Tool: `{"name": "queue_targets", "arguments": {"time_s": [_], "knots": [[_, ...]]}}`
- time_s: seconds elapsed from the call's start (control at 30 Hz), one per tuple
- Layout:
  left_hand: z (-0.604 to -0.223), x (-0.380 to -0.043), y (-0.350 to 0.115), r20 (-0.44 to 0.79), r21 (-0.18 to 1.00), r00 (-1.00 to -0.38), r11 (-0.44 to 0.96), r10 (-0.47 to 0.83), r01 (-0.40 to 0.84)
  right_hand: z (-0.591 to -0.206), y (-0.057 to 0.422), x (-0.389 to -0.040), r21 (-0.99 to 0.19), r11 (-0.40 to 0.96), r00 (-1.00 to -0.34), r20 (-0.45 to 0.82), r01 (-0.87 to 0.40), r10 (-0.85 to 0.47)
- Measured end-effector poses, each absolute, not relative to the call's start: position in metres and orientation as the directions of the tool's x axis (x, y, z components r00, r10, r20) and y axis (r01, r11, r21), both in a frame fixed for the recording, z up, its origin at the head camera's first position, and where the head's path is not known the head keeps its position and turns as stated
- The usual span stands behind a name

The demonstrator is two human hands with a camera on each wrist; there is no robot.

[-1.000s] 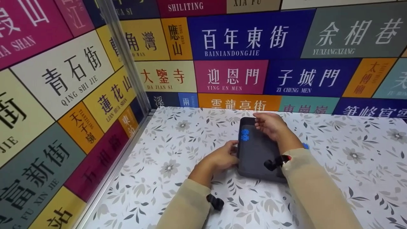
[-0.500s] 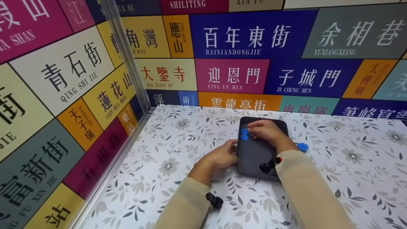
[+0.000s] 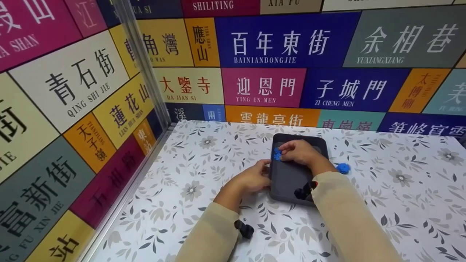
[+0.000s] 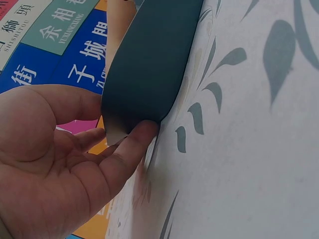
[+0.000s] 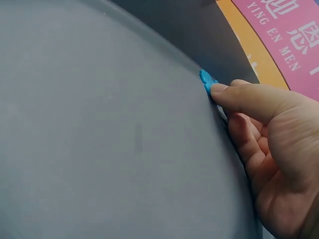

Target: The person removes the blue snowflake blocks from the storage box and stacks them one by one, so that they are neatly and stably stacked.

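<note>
A dark grey rectangular tray (image 3: 289,178) lies on the table. My left hand (image 3: 251,179) holds its left side; in the left wrist view, the thumb is at the rim and a fingertip (image 4: 148,128) at the base edge. Blue snowflake-shaped plastic discs (image 3: 277,157) show inside by the upper left wall. My right hand (image 3: 300,152) reaches into the tray over them. In the right wrist view, its thumb and fingers pinch a blue disc (image 5: 207,79) close to the tray's wall, with much of the disc hidden behind the thumb.
Another blue piece (image 3: 343,168) lies on the table right of the tray, beside the right sleeve (image 3: 349,203). The table (image 3: 407,211) has a white leaf-patterned cover. Walls with colourful signs (image 3: 264,87) rise behind and on the left.
My right hand has come from the tray's far rim down and left to the blue discs, and now pinches one. The piece right of the tray shows more. The left hand stays in place.
</note>
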State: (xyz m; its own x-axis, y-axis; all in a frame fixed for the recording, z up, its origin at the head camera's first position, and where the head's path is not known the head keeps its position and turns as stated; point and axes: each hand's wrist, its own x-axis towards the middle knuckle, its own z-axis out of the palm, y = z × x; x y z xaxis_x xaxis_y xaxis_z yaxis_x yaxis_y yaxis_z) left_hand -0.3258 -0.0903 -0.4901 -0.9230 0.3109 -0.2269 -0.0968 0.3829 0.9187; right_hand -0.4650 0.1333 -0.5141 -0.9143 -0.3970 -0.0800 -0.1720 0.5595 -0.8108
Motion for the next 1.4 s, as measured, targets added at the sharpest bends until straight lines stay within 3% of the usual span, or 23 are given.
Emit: {"name": "queue_targets", "arguments": {"time_s": [0.7, 0.97, 1.23, 1.4], "knots": [[-0.4888, -0.3252, -0.0917, -0.231, 0.889, -0.925, 0.451, 0.303, -0.075, -0.5093, 0.1292, -0.4607, -0.714, 0.639, -0.879, -0.067, -0.288, -0.472], [-0.4892, -0.3246, -0.0902, -0.221, 0.902, -0.93, 0.424, 0.293, -0.081, -0.5119, 0.1331, -0.4608, -0.775, 0.571, -0.895, -0.015, -0.271, -0.446], [-0.4894, -0.325, -0.0905, -0.238, 0.904, -0.924, 0.415, 0.299, -0.099, -0.5134, 0.1331, -0.4628, -0.824, 0.545, -0.933, -0.063, -0.151, -0.354], [-0.4903, -0.3247, -0.0897, -0.242, 0.896, -0.927, 0.433, 0.287, -0.1, -0.5083, 0.1311, -0.4625, -0.856, 0.498, -0.946, -0.032, -0.142, -0.324]]}}
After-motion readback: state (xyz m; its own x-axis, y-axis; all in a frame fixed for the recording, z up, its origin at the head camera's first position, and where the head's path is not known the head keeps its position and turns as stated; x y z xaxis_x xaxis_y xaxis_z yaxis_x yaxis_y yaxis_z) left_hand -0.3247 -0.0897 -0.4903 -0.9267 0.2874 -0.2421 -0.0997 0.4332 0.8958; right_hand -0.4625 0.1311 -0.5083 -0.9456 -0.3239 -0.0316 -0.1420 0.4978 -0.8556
